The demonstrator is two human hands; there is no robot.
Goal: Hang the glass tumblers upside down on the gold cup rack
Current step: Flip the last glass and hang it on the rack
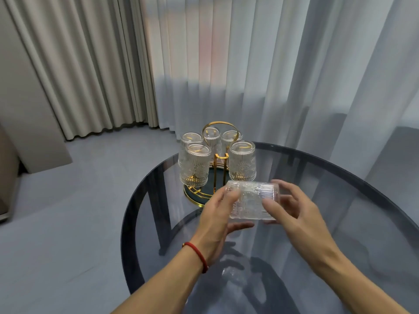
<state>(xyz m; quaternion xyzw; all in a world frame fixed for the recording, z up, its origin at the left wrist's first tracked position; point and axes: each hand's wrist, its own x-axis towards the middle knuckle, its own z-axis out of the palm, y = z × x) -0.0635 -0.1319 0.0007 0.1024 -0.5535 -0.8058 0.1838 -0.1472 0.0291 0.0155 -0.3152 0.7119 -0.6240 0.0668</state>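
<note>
A gold cup rack (221,163) with a dark round base stands at the far side of a round glass table (340,223). Several embossed glass tumblers hang on it upside down, among them one at the front left (195,165) and one at the front right (242,160). A further tumbler (250,200) lies on its side in the air just in front of the rack. My left hand (215,220) grips its left end and my right hand (292,211) grips its right end. A red cord bracelet is on my left wrist.
The smoked-glass table top shows its dark legs and a reflection of my hands. Sheer white curtains (272,75) hang right behind the table, beige drapes (90,64) further left. Grey floor lies to the left, and a grey seat (403,141) shows through the curtain at right.
</note>
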